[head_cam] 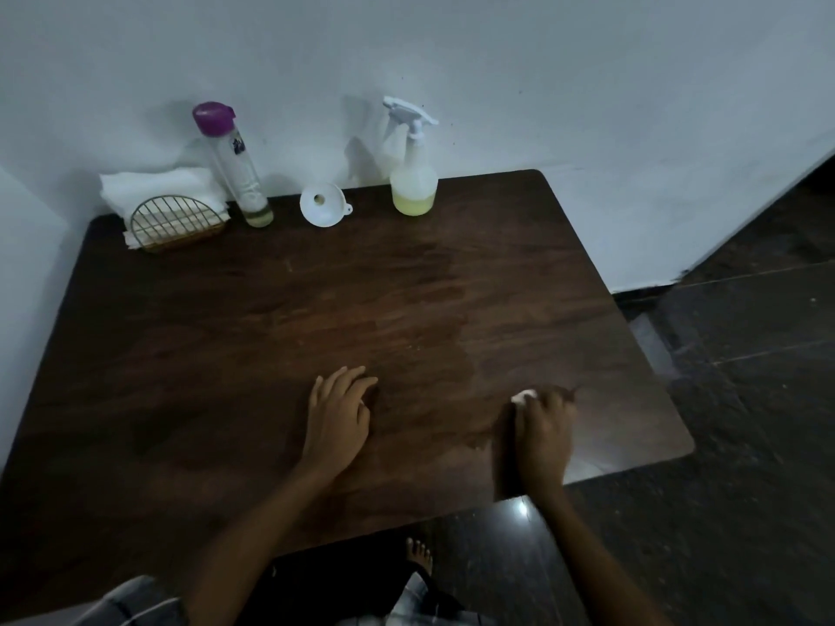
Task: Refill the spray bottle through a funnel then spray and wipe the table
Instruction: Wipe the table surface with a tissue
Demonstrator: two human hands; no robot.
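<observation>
Tissue wad (524, 396), soft and light, bunched under curled right hand (544, 426) on table (226, 354), near right edge. Left hand (339, 413) flat, fingers loose, empty. Probably tears once soaked; best pressed from above.

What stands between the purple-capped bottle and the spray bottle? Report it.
In the head view, only the white funnel sits between the purple-capped bottle and the spray bottle.

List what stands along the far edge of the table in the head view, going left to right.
wire napkin holder → purple-capped bottle → funnel → spray bottle
</observation>
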